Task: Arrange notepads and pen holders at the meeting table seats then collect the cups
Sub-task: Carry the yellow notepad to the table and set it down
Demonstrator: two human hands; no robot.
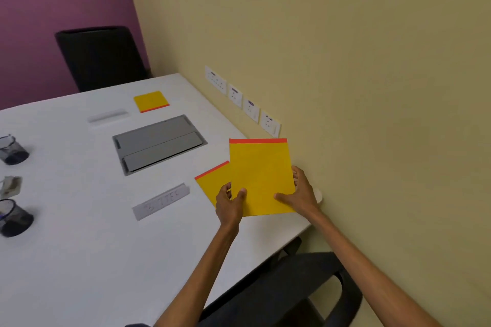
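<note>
I hold the upper notepad [261, 178] above the near right corner of the white worktop [79, 247]. My right hand [303, 194] pinches its lower right edge, thumb on the face and fingers behind. My left hand [229, 203] pinches the lower left edge, and its curled fingers touch the lower notepad [212, 184] poking out underneath. I cannot tell whether that one rests on the worktop. A third notepad [151, 101] lies flat at the far end, near the black chair [101, 58]. A near pen holder [14, 218] and a far pen holder [13, 150] stand at the left.

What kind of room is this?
Probably an office meeting room: a white table with a grey cable hatch in its middle, a black office chair pulled up, and yellow notepads being laid out.
</note>
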